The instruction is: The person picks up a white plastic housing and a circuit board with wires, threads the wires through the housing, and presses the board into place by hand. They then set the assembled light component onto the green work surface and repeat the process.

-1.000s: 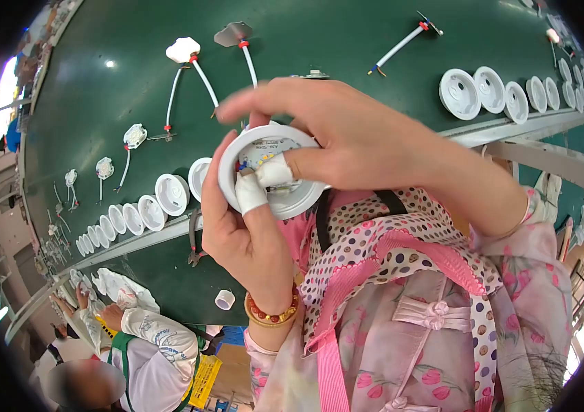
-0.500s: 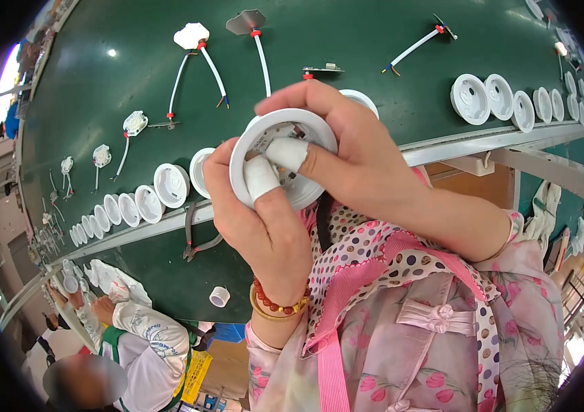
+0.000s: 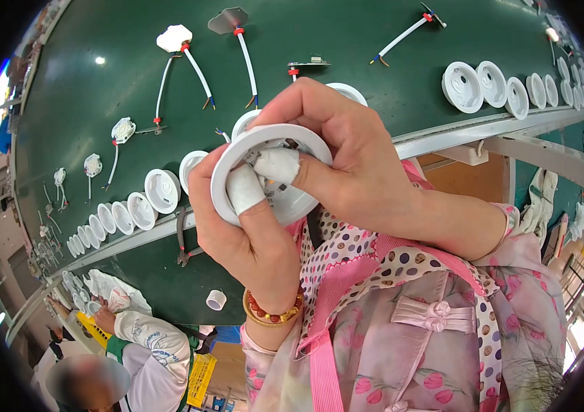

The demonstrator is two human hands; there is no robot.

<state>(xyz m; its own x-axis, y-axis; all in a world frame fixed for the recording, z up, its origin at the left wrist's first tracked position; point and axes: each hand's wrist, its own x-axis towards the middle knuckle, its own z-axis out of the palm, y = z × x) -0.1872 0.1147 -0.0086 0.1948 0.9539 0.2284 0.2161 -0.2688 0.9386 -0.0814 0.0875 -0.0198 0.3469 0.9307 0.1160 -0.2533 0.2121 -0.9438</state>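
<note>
Between my two hands is a white round lamp housing (image 3: 304, 199), its open side facing me, with a small circuit board (image 3: 279, 184) inside. My left hand (image 3: 247, 237) grips the rim from the left, its thumb wrapped in white tape and pressed into the housing. From the right, my right hand (image 3: 347, 151) curls its fingers over the far side, and its taped thumb also presses on the board. Both thumbs hide part of the board. Just behind the hands, another white housing (image 3: 244, 123) is partly covered. A pair of pliers (image 3: 182, 240) lies close to my left hand.
White housings line the bench edge at left (image 3: 163, 191) and right (image 3: 462, 87). Several boards with white cables, one a white plate (image 3: 174, 38), lie across the green bench (image 3: 347, 31). A tape roll (image 3: 216, 299) rests nearer. At lower left sits another person (image 3: 154, 347).
My hands and the housing have shifted slightly left and down in view, and the housing is tilted a little more. Both thumbs stay pressed inside. The other person's hand has moved slightly.
</note>
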